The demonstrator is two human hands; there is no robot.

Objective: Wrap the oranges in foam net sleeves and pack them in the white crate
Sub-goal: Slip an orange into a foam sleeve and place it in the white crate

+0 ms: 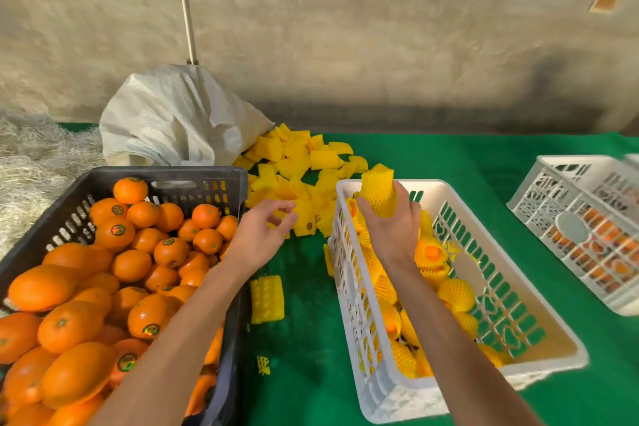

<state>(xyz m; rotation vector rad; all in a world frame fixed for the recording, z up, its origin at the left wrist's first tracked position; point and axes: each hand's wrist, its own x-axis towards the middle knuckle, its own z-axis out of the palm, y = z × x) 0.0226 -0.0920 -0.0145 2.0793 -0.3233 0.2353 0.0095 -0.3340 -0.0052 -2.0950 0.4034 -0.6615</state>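
We are finding the black crate [214, 183] running off the left and bottom edges. The second white crate [567, 190] is leaving the right edge, its contents blurred behind the lattice. The sleeve [378, 190] in the right hand [394, 228] is concealing whatever it contains. The orange labels [118, 229] are proving unreadable.

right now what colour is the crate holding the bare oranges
Black, or very dark grey: the crate on the left with unwrapped oranges, clearest in the head view.

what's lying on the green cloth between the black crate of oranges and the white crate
Head view: one empty yellow foam sleeve and a small foam scrap nearer the camera.
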